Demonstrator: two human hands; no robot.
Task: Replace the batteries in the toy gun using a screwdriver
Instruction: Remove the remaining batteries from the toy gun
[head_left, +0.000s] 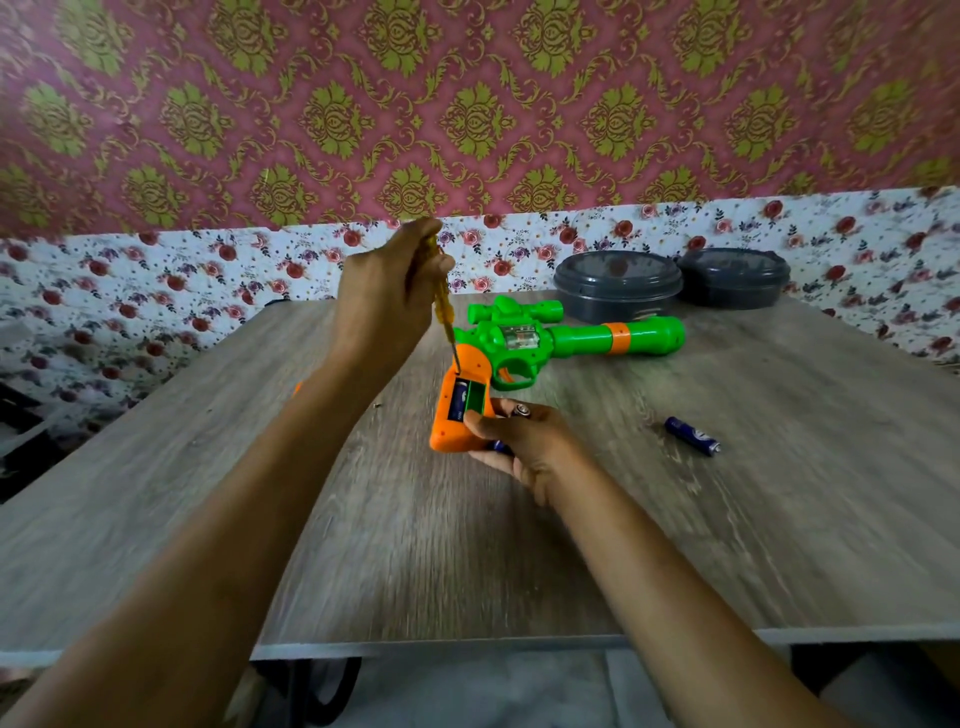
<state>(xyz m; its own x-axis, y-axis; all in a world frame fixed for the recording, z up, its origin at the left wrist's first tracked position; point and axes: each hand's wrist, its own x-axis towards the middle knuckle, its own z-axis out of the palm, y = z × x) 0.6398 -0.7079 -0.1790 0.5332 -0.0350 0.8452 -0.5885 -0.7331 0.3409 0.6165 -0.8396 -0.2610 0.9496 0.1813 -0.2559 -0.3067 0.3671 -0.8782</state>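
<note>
Battery bay open, screwdriver tip at grip

Toy gun (540, 343) lies on its side on the wood-grain surface (675, 519), slightly past centre toward 12 o'clock. Green barrel with an orange band points to 3 o'clock; green scope sits on the 12 o'clock side of the body. Orange grip (457, 410) points toward 6 o'clock and its battery compartment is uncovered: one dark blue battery (458, 402) sits in the left slot, the slot beside it shows bare green.

Left hand (387, 306) is closed around the yellow handle of a screwdriver (444, 306), held well above the surface with the shaft slanting down. The tip meets the orange grip just at the 12 o'clock edge of the open compartment.

Right hand (519, 441) is at the 4 o'clock side of the grip, thumb resting on the grip's lower edge. Its fingers are curled around a second battery (521, 411), the metal end showing at the top of the fist and a blue patch showing below the thumb.

Loose battery (692, 436), blue, lies on the surface at 3 o'clock from the right hand, well apart from the gun.

Two dark grey round lidded containers (618, 286) stand side by side at the far edge of the surface, near 1 o'clock, just behind the barrel. Floral wall covering backs the surface.
</note>
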